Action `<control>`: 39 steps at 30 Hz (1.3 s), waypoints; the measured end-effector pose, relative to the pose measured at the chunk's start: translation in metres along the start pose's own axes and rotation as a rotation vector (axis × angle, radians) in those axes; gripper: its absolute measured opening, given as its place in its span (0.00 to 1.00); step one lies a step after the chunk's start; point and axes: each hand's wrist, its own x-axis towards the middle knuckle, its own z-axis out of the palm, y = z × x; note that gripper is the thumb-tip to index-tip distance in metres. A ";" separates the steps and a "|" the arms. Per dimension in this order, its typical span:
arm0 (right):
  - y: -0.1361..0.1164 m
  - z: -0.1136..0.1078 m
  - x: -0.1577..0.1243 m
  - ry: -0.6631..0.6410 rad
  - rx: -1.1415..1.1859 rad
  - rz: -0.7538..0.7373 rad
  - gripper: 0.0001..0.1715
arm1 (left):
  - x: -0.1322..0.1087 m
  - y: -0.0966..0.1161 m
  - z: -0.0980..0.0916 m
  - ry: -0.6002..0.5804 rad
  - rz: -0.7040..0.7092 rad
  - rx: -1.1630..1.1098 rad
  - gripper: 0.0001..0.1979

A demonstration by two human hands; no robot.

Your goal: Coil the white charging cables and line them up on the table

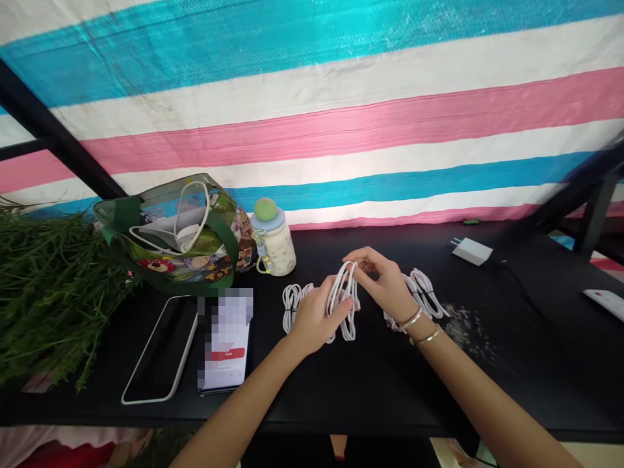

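A looped white cable (pixel 347 286) is held upright above the black table, in the middle of the head view. My left hand (pixel 316 315) grips its lower part, thumb across the loops. At the top of the loops, the fingers of my right hand (pixel 383 279) pinch the cable; that wrist wears two bracelets. A second coiled white cable (pixel 291 302) with a dark tie lies left of my left hand, partly covered by it. More coiled white cable (pixel 425 294) lies behind my right wrist, also tied in the middle.
Left on the black table (pixel 380 390) are a white-edged phone (pixel 160 351), a lit phone (pixel 229 344), a clear green bag (pixel 185 240), a green-topped bottle (pixel 275 244) and a leafy plant (pixel 43 292). At right are a white charger (pixel 472 251), pale crumbs (pixel 470 331) and a white device (pixel 607 302).
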 end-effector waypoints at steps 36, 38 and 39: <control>0.005 0.008 -0.013 0.005 0.294 0.160 0.14 | 0.005 -0.005 -0.003 0.232 0.089 0.085 0.11; 0.005 0.008 -0.013 0.014 0.285 0.156 0.13 | 0.005 -0.005 -0.003 0.225 0.089 0.094 0.11; 0.005 0.008 -0.012 0.020 0.281 0.156 0.13 | 0.006 -0.005 -0.003 0.216 0.090 0.097 0.12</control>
